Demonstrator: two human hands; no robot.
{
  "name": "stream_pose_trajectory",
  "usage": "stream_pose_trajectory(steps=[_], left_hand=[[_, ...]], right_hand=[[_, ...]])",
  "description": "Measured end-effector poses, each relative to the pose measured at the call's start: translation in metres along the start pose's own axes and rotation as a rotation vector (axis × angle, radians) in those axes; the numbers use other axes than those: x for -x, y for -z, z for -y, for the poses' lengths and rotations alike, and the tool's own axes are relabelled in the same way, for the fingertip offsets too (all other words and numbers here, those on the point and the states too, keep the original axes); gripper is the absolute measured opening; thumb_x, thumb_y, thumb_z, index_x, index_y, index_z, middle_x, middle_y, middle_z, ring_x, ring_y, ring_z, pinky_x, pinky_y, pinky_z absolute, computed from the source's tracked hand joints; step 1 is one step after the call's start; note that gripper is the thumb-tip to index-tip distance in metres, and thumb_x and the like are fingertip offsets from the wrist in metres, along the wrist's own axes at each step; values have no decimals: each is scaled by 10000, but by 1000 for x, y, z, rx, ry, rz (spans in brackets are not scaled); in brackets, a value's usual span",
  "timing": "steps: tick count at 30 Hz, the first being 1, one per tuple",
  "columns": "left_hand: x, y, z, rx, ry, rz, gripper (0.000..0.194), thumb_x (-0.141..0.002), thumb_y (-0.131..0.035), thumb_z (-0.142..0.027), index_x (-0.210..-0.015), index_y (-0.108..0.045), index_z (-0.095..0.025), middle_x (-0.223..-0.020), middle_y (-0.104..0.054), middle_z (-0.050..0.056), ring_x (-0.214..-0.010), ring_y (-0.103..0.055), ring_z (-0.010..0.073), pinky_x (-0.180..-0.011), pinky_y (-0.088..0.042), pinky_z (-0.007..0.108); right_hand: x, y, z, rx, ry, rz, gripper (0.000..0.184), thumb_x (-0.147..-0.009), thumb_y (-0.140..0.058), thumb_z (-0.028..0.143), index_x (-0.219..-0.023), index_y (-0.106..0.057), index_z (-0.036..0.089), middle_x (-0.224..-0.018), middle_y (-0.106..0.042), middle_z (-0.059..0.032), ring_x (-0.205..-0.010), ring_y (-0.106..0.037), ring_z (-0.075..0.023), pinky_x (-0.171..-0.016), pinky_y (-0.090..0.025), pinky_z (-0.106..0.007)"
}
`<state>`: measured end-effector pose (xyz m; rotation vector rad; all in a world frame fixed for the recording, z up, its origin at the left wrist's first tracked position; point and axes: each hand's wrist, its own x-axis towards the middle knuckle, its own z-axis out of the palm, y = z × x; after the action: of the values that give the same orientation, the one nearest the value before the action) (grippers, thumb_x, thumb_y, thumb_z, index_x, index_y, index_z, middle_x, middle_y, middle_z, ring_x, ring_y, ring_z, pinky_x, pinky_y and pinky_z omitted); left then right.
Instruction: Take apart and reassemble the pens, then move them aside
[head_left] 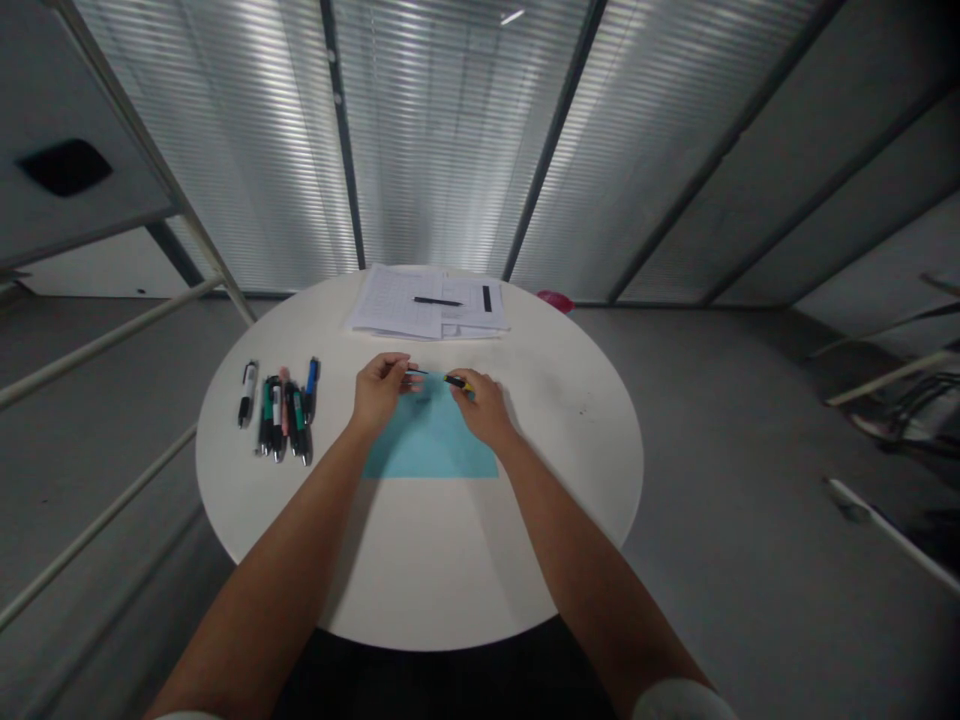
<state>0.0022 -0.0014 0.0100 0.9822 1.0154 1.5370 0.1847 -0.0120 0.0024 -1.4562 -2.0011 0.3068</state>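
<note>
A: What is held by the left hand [381, 392]?
B: A thin dark stick [420, 371] is pinched between finger and thumb, almost no gap left. Its tip is pointed toward three o'clock.
A: And by the right hand [481, 408]?
B: A black-and-yellow thing [456, 382] is gripped in curled fingers, its black end turned toward nine. The two ends are held near, but apart.
A: How is this best done?
B: Both ends should be kept in one straight line, it seems. If squeezed too hard, the stick might be bent.
A: What is seen below?
B: A blue sheet [429, 452] is laid near the middle of the white table [427, 570].
A: Farther out?
B: Pens [277, 418] are bunched at ten o'clock. At twelve, white papers [397, 304] are topped by a black pen [438, 301].
</note>
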Motion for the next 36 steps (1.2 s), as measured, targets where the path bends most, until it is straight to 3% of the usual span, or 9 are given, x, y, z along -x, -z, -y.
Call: stream_pose_trajectory(steps=[5,11,17,28,36], left_hand=[[3,-2,-1,41,77,44,186,-795,-667,-256,-935,-589,-162,-832,-665,46,-611,-670,138,-624,-568,343],[5,-4,-2,5,96,67,197,-798,-658,-251,-953,-582,-156,-833,-649,39,-563,-659,135,-554,-558,319],[3,-2,-2,0,77,60,215,-790,-673,-283,-942,-581,-163,-806,-642,28,-571,-659,132,-569,-565,324],[2,-3,5,-42,45,29,193,-801,-648,-260,-948,-585,-152,-796,-653,37,-560,-659,138,-545,-552,305],[0,-1,3,12,48,-27,185,-804,-648,-265,-942,-585,-159,-802,-654,32,-579,-664,134,-578,-563,315]], right_hand=[[4,2,6,65,38,45,343,-923,-527,390,-1259,-578,349,-1099,-658,-19,-1038,-552,-209,-902,-334,-350],[5,5,10,107,7,63,398,-917,-451,576,-1226,-612,383,-1062,-620,-28,-1021,-520,-206,-893,-304,-350],[2,3,5,79,-11,67,327,-953,-434,511,-1119,-670,357,-998,-649,-11,-982,-564,-171,-864,-315,-320],[3,4,3,9,152,139,402,-1001,-349,413,-1370,-500,367,-945,-631,-6,-887,-604,-141,-789,-425,-246],[5,2,1,-99,175,143,397,-1003,-361,355,-1374,-503,351,-983,-608,-10,-892,-602,-132,-825,-448,-241]])
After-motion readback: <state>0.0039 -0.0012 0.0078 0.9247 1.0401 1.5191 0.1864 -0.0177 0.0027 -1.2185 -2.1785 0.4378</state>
